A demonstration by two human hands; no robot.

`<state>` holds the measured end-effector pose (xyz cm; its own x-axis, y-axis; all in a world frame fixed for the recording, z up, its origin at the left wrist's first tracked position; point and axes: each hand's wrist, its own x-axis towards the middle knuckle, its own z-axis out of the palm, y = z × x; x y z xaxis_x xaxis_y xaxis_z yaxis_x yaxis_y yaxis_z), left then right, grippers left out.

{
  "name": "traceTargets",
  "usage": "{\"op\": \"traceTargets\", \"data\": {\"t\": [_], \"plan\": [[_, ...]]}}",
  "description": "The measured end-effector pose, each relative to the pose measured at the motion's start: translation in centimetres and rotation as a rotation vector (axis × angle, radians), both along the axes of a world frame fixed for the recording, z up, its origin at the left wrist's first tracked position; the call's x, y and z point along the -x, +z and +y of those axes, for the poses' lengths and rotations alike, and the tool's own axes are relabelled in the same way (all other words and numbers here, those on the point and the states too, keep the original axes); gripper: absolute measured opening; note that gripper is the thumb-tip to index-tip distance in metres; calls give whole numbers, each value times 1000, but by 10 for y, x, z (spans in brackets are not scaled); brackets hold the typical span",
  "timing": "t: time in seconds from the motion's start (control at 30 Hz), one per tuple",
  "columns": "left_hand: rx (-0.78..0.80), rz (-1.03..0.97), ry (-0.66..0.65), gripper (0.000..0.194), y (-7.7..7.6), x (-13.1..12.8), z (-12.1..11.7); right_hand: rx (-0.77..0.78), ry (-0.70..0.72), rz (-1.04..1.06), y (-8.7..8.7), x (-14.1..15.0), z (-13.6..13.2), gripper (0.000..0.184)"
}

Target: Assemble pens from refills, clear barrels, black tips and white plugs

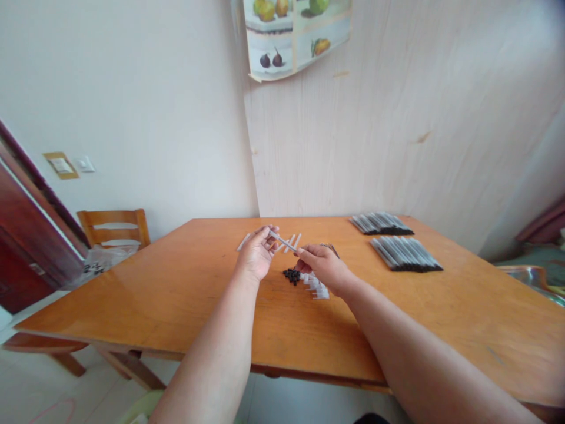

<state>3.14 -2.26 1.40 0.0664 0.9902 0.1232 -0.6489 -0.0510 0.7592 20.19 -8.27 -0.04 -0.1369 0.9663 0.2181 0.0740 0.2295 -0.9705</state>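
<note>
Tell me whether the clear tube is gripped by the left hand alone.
No, the clear tube runs between both hands, its ends at the left and right fingers.

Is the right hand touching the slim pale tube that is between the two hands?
Touching. The head view shows it: the right hand pinches the lower end of the slim pale tube, with no gap seen.

A room that looks like part of a home, with a wooden worktop [159, 294] against a pale wall [176, 118], 1 wooden chair [112, 219] at its side, 1 fruit poster [286, 35] hung above and a dark red door [26, 235] at left
</note>
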Motion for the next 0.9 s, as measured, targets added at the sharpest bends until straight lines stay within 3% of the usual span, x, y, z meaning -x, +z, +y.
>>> {"op": "traceTargets", "data": {"t": [0.33, 0.7, 0.9], "plan": [[4, -27, -14, 13, 3, -2, -5, -62, -47, 26, -7, -5, 8, 27], [-69, -15, -62, 15, 0, 3, -1, 59, 57, 106, -2, -10, 3, 36], [-92, 69, -91, 30, 1, -5, -7, 42, 11, 135, 2, -10, 3, 37]]}}
